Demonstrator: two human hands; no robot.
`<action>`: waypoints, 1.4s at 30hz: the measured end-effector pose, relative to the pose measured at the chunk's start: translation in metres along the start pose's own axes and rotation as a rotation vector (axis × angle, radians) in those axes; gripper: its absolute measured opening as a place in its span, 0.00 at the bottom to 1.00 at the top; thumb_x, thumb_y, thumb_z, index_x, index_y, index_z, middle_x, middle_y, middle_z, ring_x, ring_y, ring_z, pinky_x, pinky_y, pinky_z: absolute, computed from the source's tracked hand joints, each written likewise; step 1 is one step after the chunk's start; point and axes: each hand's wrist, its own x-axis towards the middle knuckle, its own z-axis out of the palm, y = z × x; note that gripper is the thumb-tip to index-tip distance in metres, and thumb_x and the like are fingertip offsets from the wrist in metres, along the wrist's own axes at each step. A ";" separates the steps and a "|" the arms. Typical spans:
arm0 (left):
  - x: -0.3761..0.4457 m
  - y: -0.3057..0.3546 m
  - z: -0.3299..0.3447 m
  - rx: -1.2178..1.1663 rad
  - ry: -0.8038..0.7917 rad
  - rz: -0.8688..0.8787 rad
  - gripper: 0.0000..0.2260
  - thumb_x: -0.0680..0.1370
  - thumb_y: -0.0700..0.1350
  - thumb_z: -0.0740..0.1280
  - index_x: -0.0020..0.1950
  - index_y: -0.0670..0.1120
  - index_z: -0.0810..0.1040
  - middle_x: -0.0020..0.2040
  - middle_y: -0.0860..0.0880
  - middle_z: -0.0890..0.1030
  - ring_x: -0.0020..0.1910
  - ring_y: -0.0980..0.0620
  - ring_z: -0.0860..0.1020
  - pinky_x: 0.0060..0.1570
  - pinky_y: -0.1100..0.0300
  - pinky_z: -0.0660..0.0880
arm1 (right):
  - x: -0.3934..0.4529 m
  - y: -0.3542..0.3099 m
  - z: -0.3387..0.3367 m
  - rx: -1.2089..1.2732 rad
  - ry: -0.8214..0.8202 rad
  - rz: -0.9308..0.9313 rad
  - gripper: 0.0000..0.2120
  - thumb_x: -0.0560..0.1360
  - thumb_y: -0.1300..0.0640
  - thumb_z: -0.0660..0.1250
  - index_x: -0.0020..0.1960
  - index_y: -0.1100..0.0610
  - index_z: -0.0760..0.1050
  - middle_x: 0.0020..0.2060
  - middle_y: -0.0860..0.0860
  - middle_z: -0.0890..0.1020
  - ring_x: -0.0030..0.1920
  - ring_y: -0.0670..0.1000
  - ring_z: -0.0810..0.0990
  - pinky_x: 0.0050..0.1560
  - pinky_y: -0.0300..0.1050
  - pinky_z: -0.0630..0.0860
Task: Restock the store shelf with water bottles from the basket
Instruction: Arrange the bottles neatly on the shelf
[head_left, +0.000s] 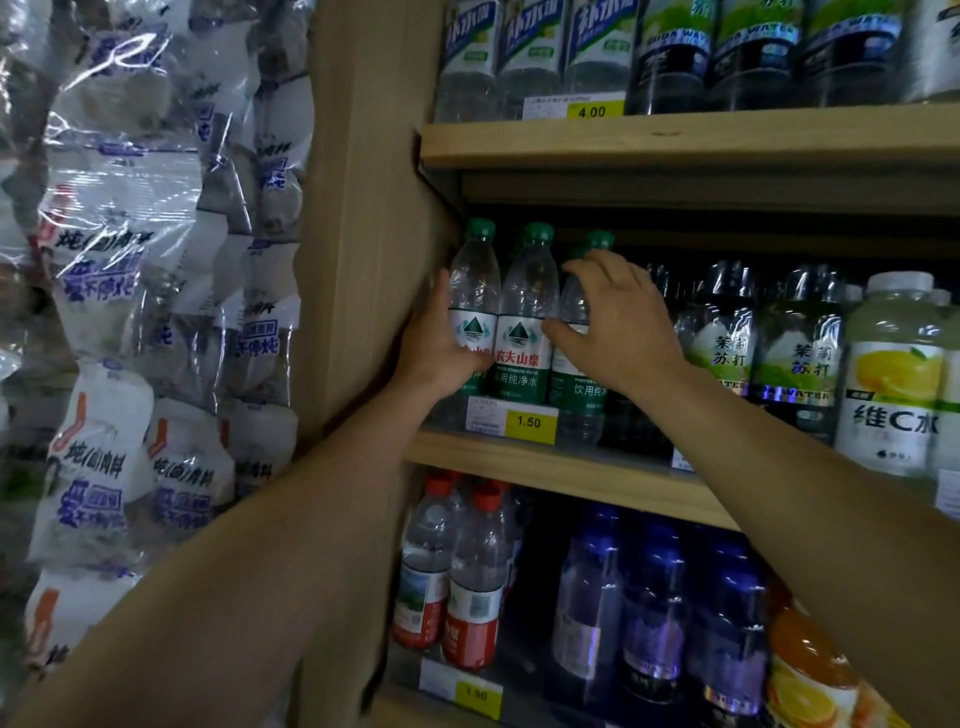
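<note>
Three green-capped water bottles stand at the left end of the middle wooden shelf (519, 460). My left hand (439, 345) grips the leftmost bottle (472, 291) around its label, thumb up along its left side. The middle bottle (524, 322) stands free between my hands. My right hand (618, 322) curls around the right bottle (574, 312), thumb on its label and fingers over its shoulder, hiding most of it. No basket is in view.
A wooden upright (358, 260) borders the shelf on the left, with plastic-wrapped packs (145, 312) beyond it. Dark soda-water bottles (795, 353) and a lemon drink (893, 374) stand to the right. Red-capped bottles (467, 582) and blue bottles (660, 613) fill the shelf below.
</note>
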 end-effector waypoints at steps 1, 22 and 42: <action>-0.002 0.001 0.000 0.034 0.014 0.015 0.52 0.64 0.43 0.81 0.79 0.55 0.52 0.71 0.50 0.72 0.66 0.50 0.74 0.65 0.49 0.73 | -0.001 0.000 0.000 0.004 -0.001 0.007 0.32 0.74 0.43 0.69 0.73 0.56 0.66 0.71 0.56 0.67 0.72 0.60 0.63 0.72 0.56 0.61; -0.014 0.025 -0.008 0.300 0.104 0.159 0.43 0.71 0.48 0.75 0.79 0.53 0.54 0.67 0.45 0.75 0.61 0.43 0.76 0.60 0.48 0.75 | 0.029 0.007 -0.016 -0.071 0.017 0.102 0.32 0.75 0.45 0.67 0.74 0.57 0.64 0.70 0.58 0.68 0.67 0.64 0.68 0.69 0.58 0.64; -0.002 0.035 0.008 0.419 0.120 0.349 0.35 0.73 0.52 0.73 0.77 0.53 0.63 0.80 0.44 0.55 0.76 0.40 0.56 0.73 0.46 0.61 | 0.066 0.005 -0.026 -0.050 0.106 0.402 0.19 0.77 0.40 0.62 0.58 0.51 0.80 0.51 0.56 0.83 0.57 0.59 0.79 0.63 0.52 0.68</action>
